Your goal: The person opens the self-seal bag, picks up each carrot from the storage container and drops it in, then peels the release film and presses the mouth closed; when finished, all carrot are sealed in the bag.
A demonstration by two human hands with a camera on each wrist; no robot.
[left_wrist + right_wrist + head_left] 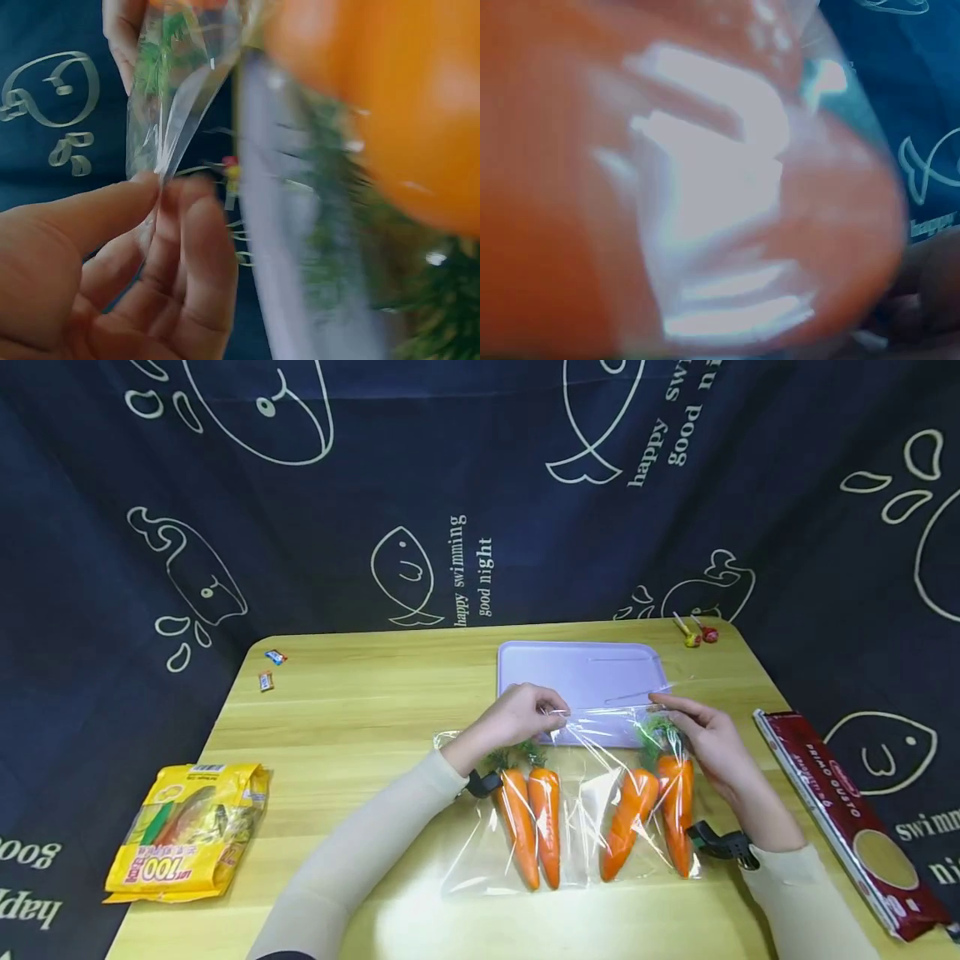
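My left hand [521, 710] pinches the upper left edge of a clear plastic bag [588, 768] between thumb and fingertips; the left wrist view shows the film [169, 142] in that pinch. At the bag's upper right edge, my right hand [712, 743] grips the film with its fingertips. Inside are two orange carrots [628, 822] with green tops. Another clear bag [480, 864] lies beneath my left forearm with two more carrots [517, 827]. A carrot [840, 210] behind shiny film fills most of the right wrist view, hiding the right fingertips there.
A lilac tray [577, 668] lies behind the bags, partly overlapped by the held one. Two lollipops [693, 637] are at the back right corner, and two small wrapped candies [272, 660] at the back left. A yellow packet [187, 835] lies left, a long red packet [847, 810] right.
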